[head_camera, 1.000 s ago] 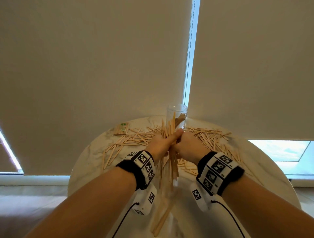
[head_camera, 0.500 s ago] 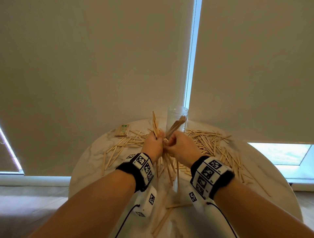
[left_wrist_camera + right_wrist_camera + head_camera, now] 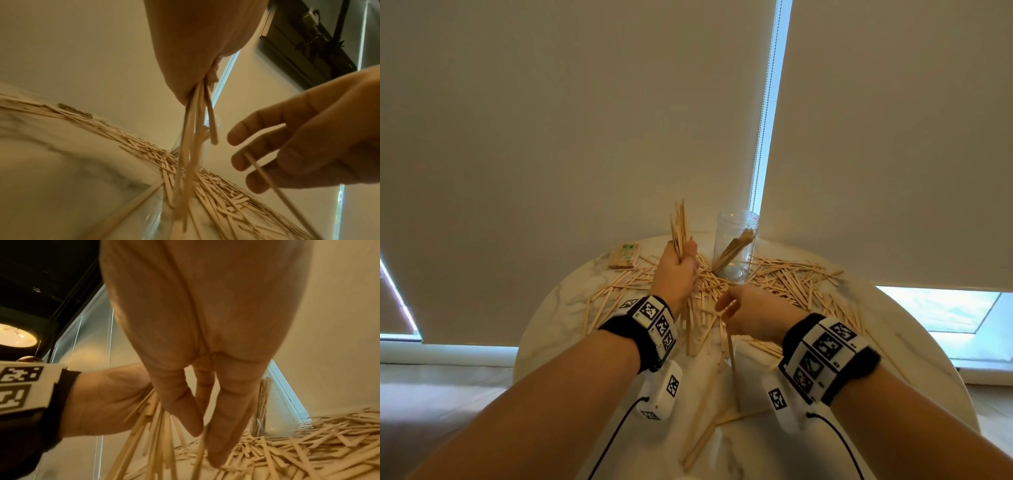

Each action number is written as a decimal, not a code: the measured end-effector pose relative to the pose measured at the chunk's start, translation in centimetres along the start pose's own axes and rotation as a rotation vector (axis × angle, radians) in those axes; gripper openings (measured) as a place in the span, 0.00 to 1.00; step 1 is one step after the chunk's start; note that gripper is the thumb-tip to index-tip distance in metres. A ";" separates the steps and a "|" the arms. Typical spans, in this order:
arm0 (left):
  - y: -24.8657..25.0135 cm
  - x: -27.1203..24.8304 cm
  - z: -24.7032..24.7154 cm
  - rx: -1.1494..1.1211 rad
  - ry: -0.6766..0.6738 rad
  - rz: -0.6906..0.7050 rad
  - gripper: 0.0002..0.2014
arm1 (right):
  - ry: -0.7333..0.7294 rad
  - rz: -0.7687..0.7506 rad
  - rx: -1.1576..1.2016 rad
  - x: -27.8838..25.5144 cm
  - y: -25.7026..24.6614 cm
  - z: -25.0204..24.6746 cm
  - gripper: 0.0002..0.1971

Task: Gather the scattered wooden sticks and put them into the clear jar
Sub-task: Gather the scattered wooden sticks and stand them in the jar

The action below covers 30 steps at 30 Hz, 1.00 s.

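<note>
Gripped upright in the curled left hand: a bundle of thin wooden skewers, round and pale, tips fanning above the fist, lower ends trailing out below toward the tabletop. Pinched in the right hand: a single long skewer hanging down from between the fingers; remaining fingers loosely extended, seen from the left wrist camera.

Just beyond both hands, standing upright: a clear jar, cylindrical, transparent, mouth open, with a small sheaf of sticks leaning diagonally inside. Spread around its base and outward to both sides: a thick litter of flat, pale wooden sticks, criss-crossed and overlapping. Nearer the body, a few stray sticks lying apart from the main heap. At the far left edge, a packet of skewers with a green-printed label.

Underneath all of it: a round table, white marble-patterned top with grey veining, smooth and glossy. Behind, filling most of the head view: plain beige roller blinds, matte, with a narrow bright gap and a bead chain between them. Bands of daylight below the blinds' hems on both sides. Black-and-white marker cuffs on both wrists.
</note>
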<state>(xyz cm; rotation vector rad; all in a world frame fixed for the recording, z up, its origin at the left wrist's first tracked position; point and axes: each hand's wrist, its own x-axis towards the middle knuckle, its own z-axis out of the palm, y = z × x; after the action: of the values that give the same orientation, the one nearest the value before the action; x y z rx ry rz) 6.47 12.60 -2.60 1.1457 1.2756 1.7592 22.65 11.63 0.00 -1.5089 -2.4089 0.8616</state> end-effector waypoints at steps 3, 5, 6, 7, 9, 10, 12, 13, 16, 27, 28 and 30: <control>-0.3 -0.1 -0.2 -0.010 -0.009 -0.010 0.08 | 0.012 -0.022 0.035 0.1 0.8 -0.1 0.10; -0.4 -0.3 0.0 -0.047 -0.021 -0.024 0.07 | 0.014 -0.005 0.144 0.1 1.1 0.0 0.07; -0.4 -0.4 0.0 -0.067 -0.021 -0.030 0.07 | 0.001 0.007 0.185 0.0 1.1 0.1 0.05; -0.3 -0.5 0.1 -0.086 -0.022 -0.034 0.06 | -0.017 0.020 0.181 -0.1 1.0 0.2 0.05; -0.1 -0.7 0.1 -0.109 -0.038 -0.020 0.05 | -0.085 0.053 0.041 -0.2 1.1 0.6 0.13; -0.1 -0.7 0.0 -0.103 -0.044 -0.002 0.05 | -0.143 0.076 -0.075 -0.3 1.1 0.9 0.18; 0.1 -0.8 -0.1 -0.069 -0.045 0.023 0.07 | -0.245 0.093 -0.297 -0.6 1.1 1.8 0.22; 0.3 -0.8 -0.2 -0.059 -0.040 0.023 0.08 | -0.258 0.082 -0.380 -0.6 1.1 2.3 0.21; 0.9 -0.8 -0.2 -0.076 -0.022 -0.011 0.10 | -0.246 0.051 -0.437 -0.5 0.9 3.5 0.19; 0.6 -1.9 -0.8 -0.099 -0.084 -0.007 0.13 | 0.218 -0.114 0.397 -0.6 -0.7 -2.1 0.04; 0.3 -2.0 -0.5 -0.063 -0.088 -0.001 0.14 | 0.249 -0.154 0.449 -0.7 -1.3 -2.4 0.04; -0.2 -2.1 0.1 0.012 -0.101 0.006 0.19 | 0.301 -0.217 0.457 -0.4 -2.5 -2.5 0.04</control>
<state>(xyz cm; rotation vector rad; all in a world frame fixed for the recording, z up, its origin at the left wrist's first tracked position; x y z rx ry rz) 7.37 10.81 -3.39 1.2301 1.2251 1.6784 22.00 11.44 3.53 -1.0936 -1.9443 0.9711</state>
